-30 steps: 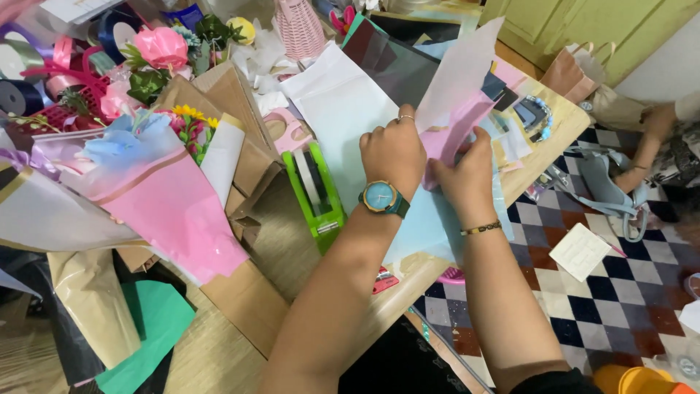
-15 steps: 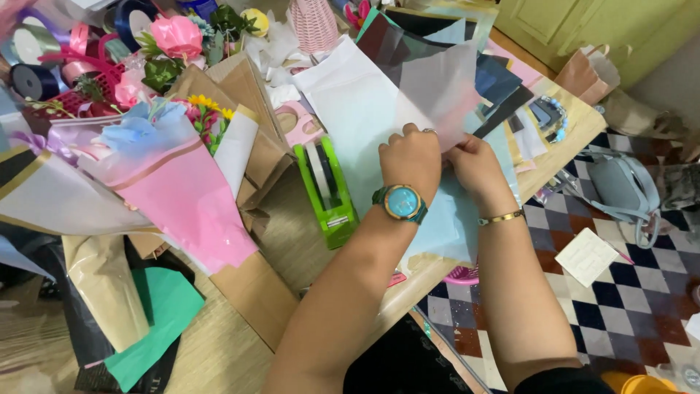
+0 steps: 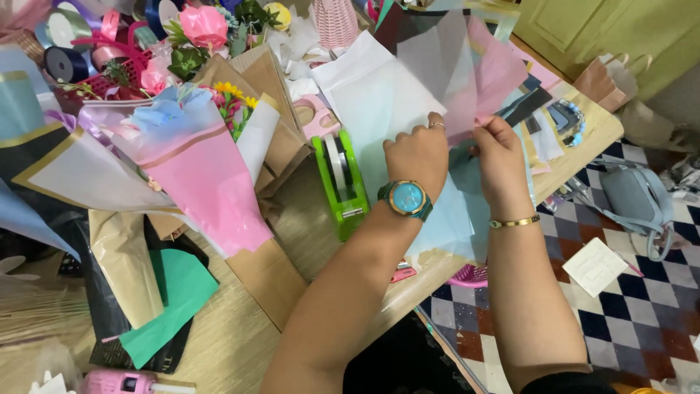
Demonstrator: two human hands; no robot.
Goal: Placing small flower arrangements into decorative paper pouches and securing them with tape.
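Observation:
My left hand [image 3: 417, 155], with a teal watch on the wrist, and my right hand [image 3: 498, 153], with a gold bracelet, both pinch the lower edge of a translucent pink tissue sheet [image 3: 474, 69] lifted above the table. Beneath it lie white and pale blue wrapping sheets [image 3: 375, 98]. A green tape dispenser [image 3: 340, 182] stands just left of my left hand. A bouquet wrapped in pink and blue paper [image 3: 197, 171] lies further left.
Ribbon spools and artificial flowers [image 3: 204, 25] crowd the far left. Brown paper [image 3: 270, 273], green paper [image 3: 171, 295] and black sheets lie near the front edge. A grey bag [image 3: 638, 201] and a white card [image 3: 596, 266] rest on the checkered floor at right.
Both hands have shifted slightly right and the pink tissue sheet now stands spread higher between them; the camera view has tilted a little.

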